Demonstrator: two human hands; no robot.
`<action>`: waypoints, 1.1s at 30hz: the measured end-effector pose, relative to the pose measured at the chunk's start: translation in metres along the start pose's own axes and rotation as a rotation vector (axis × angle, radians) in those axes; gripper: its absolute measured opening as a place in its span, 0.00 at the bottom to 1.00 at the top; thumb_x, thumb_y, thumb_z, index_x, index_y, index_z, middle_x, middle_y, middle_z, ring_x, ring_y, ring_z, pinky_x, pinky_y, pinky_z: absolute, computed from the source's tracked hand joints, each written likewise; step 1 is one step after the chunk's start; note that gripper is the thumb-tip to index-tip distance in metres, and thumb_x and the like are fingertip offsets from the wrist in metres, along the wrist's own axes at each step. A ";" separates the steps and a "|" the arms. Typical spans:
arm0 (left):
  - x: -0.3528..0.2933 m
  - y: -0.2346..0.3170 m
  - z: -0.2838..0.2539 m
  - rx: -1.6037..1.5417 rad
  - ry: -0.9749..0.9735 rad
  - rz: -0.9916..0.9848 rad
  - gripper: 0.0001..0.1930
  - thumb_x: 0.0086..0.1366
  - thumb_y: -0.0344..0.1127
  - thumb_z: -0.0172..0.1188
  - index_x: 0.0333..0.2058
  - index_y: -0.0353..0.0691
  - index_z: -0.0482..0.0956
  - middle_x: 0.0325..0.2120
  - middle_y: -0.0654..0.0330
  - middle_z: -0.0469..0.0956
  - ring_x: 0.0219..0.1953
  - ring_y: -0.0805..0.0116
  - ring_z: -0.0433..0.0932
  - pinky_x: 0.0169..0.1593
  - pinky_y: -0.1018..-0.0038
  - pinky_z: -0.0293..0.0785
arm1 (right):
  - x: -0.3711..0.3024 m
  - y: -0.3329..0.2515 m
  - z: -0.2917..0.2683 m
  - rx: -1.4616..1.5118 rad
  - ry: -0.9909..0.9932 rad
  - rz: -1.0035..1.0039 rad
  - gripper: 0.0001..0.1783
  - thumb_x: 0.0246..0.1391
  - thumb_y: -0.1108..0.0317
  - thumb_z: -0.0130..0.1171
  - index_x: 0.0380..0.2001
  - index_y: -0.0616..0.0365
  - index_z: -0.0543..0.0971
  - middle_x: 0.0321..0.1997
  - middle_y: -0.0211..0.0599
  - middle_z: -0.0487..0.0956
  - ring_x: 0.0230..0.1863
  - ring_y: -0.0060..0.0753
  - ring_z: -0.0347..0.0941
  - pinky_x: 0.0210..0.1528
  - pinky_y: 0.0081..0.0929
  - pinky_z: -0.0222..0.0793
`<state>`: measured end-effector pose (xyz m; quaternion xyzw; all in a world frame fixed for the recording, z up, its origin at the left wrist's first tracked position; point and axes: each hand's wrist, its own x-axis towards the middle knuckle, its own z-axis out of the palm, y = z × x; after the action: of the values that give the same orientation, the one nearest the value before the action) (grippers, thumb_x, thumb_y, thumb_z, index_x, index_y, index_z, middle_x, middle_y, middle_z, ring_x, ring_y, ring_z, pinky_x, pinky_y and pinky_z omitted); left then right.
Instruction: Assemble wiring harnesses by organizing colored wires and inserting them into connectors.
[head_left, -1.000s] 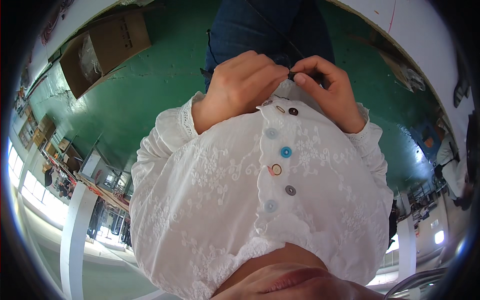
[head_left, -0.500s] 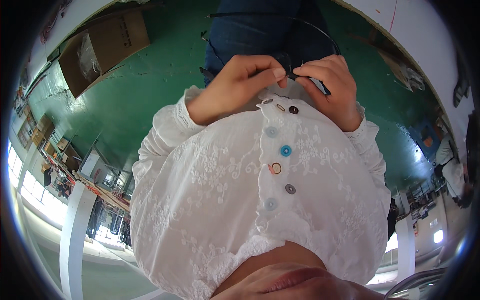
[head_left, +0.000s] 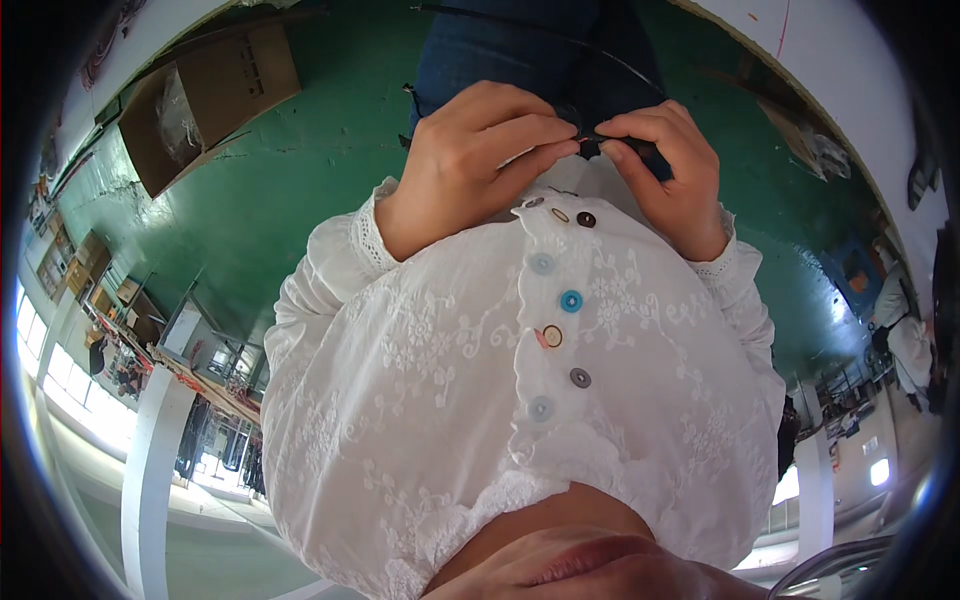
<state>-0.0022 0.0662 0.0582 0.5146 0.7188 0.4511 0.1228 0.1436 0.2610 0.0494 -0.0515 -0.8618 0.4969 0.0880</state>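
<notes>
Above my lap, my left hand (head_left: pixel 480 165) and my right hand (head_left: pixel 672 160) face each other with fingertips nearly meeting. Each is closed in a pinch on a thin black cable (head_left: pixel 580 43). Between the fingertips a short dark stretch shows, with a small reddish spot on it. The fingers hide most of this piece, so its end or joint cannot be made out. A longer length of the cable arcs across my dark blue trousers (head_left: pixel 475 45), beyond both hands. Another thin dark end pokes out beside my left hand.
An open cardboard box (head_left: pixel 225 95) with clear plastic inside lies on the green floor (head_left: pixel 330 120) to the left. Pale table edges (head_left: pixel 840 60) curve round the far side. Another person (head_left: pixel 900 330) is at the far right. A white post (head_left: pixel 155 480) stands lower left.
Both hands have shifted slightly, and my left hand has turned so its fingers lie straighter along the cable. The arc of cable over the lap has slid farther away.
</notes>
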 end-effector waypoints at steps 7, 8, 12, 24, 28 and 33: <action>0.001 0.011 -0.003 -0.464 -0.130 -0.534 0.07 0.66 0.26 0.67 0.43 0.36 0.87 0.35 0.58 0.85 0.29 0.75 0.83 0.33 0.79 0.79 | -0.001 0.003 0.001 0.023 -0.004 -0.043 0.11 0.52 0.79 0.70 0.40 0.59 0.83 0.39 0.36 0.85 0.37 0.33 0.76 0.38 0.24 0.72; 0.000 0.012 -0.002 -0.464 -0.130 -0.534 0.07 0.66 0.26 0.67 0.43 0.36 0.87 0.35 0.58 0.85 0.29 0.75 0.83 0.33 0.79 0.79 | 0.000 0.003 0.001 0.024 -0.003 -0.043 0.11 0.52 0.79 0.70 0.40 0.59 0.83 0.39 0.36 0.85 0.37 0.33 0.76 0.38 0.24 0.72; -0.003 0.013 0.003 -0.364 -0.076 -0.422 0.07 0.66 0.25 0.67 0.42 0.35 0.85 0.35 0.58 0.84 0.25 0.75 0.82 0.29 0.81 0.77 | -0.001 0.002 0.003 0.053 -0.015 -0.034 0.10 0.55 0.77 0.69 0.41 0.60 0.83 0.39 0.36 0.84 0.37 0.31 0.76 0.38 0.23 0.72; -0.009 0.013 0.025 -0.090 0.106 -0.249 0.07 0.61 0.23 0.70 0.38 0.37 0.85 0.30 0.58 0.84 0.27 0.68 0.84 0.29 0.76 0.80 | -0.012 -0.008 0.019 0.361 0.055 0.397 0.09 0.63 0.73 0.64 0.45 0.63 0.82 0.40 0.35 0.83 0.39 0.21 0.78 0.45 0.19 0.74; -0.008 0.013 0.023 -0.173 0.146 -0.325 0.07 0.56 0.24 0.73 0.35 0.37 0.86 0.28 0.58 0.84 0.27 0.68 0.84 0.29 0.77 0.80 | -0.009 -0.008 0.018 0.134 0.068 0.239 0.09 0.61 0.74 0.66 0.44 0.62 0.84 0.40 0.36 0.84 0.39 0.24 0.80 0.42 0.20 0.76; -0.010 0.014 0.024 -0.178 0.167 -0.354 0.08 0.53 0.22 0.73 0.33 0.36 0.87 0.28 0.59 0.84 0.25 0.73 0.80 0.28 0.79 0.76 | -0.009 -0.010 0.021 0.089 0.093 0.206 0.09 0.58 0.76 0.68 0.42 0.62 0.85 0.40 0.38 0.84 0.37 0.26 0.80 0.39 0.20 0.76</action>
<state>0.0259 0.0710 0.0526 0.3281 0.7630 0.5254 0.1849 0.1477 0.2364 0.0470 -0.1588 -0.8241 0.5380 0.0784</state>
